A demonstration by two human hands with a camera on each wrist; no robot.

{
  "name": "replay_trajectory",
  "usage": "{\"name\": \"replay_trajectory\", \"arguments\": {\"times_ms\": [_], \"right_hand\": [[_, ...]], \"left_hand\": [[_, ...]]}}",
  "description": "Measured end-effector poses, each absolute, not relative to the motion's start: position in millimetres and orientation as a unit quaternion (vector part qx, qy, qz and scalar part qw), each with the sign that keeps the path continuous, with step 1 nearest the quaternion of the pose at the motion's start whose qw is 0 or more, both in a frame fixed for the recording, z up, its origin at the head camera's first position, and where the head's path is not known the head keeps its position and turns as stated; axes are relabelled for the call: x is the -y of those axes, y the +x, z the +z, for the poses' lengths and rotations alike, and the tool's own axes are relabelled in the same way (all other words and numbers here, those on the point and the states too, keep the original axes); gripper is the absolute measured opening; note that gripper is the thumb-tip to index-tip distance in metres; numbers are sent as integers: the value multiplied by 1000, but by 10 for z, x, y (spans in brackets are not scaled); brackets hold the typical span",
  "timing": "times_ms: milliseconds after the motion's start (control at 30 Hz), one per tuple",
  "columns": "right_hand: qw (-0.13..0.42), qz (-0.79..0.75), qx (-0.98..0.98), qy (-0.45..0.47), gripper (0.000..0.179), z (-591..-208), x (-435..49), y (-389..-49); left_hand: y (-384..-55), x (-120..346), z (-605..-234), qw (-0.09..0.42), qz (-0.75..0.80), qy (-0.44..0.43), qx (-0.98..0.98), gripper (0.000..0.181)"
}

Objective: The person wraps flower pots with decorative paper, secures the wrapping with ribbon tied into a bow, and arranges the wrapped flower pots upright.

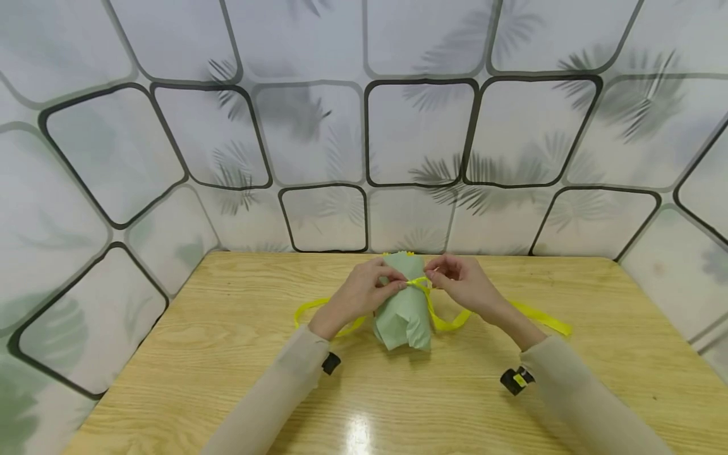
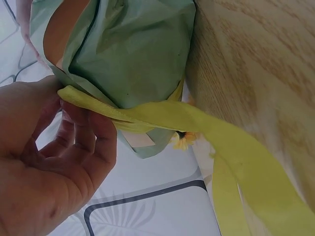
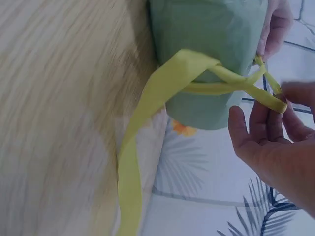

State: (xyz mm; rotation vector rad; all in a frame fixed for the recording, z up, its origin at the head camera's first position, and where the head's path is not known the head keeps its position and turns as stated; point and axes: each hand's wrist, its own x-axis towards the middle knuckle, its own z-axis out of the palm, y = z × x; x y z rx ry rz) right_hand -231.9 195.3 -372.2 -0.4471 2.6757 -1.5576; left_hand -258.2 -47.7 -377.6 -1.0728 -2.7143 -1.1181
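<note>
A bundle wrapped in pale green paper [image 1: 400,319] lies on the table, and yellow-orange flowers [image 3: 183,128] peek out at its far end. Around its middle runs a yellow ribbon [image 2: 162,112], crossed on top, with its tails trailing to both sides. My left hand [image 1: 364,287] pinches the ribbon against the top of the wrapping between thumb and fingers. Just right of the bundle, my right hand [image 1: 463,284] holds a looped part of the ribbon [image 3: 268,98] with curled fingers. How tight the crossing is, I cannot tell.
The bundle rests near the back edge of a light wooden table [image 1: 227,341]. Behind it hangs a pale backdrop [image 1: 421,139] with dark rounded outlines and leaf prints. One ribbon tail [image 1: 543,318] lies on the wood beyond my right forearm.
</note>
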Motion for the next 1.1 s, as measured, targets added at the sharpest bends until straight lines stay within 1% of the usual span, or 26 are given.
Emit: {"name": "replay_trajectory", "arguments": {"times_ms": [100, 267, 333, 433, 533, 700, 767, 867, 1000, 1100], "right_hand": [[-17, -428, -887, -174, 15, -3731, -1981, -2289], [-99, -308, -921, -217, 12, -3762, -2026, -2226], [-122, -282, -926, -222, 10, -3775, -2048, -2206], [-140, -269, -927, -223, 9, -3781, -2068, -2181], [-140, -283, -924, -218, 8, -3760, -2079, -2159], [-110, -341, -916, -183, 7, -3705, -2108, -2138], [-91, -367, -911, -167, 8, -3700, -2128, -2133], [-78, -382, -908, -154, 7, -3712, -2151, -2125], [-90, -363, -916, -143, 1, -3747, -2185, -2112], [-94, -347, -924, -133, 7, -3772, -2207, -2104]], "left_hand": [[-2581, 485, -3783, 4, -363, -341, 867, 19], [-2574, 495, -3778, 3, -363, -340, 867, 19], [-2568, 501, -3770, 1, -361, -341, 868, 19], [-2558, 526, -3758, -4, -360, -347, 866, 20], [-2543, 591, -3754, -15, -359, -351, 865, 22], [-2516, 724, -3759, -31, -374, -343, 861, 25], [-2512, 763, -3762, -34, -383, -339, 859, 23], [-2516, 808, -3774, -32, -387, -338, 857, 15], [-2513, 842, -3780, -35, -375, -337, 863, 7], [-2507, 842, -3778, -41, -364, -334, 868, 7]]}}
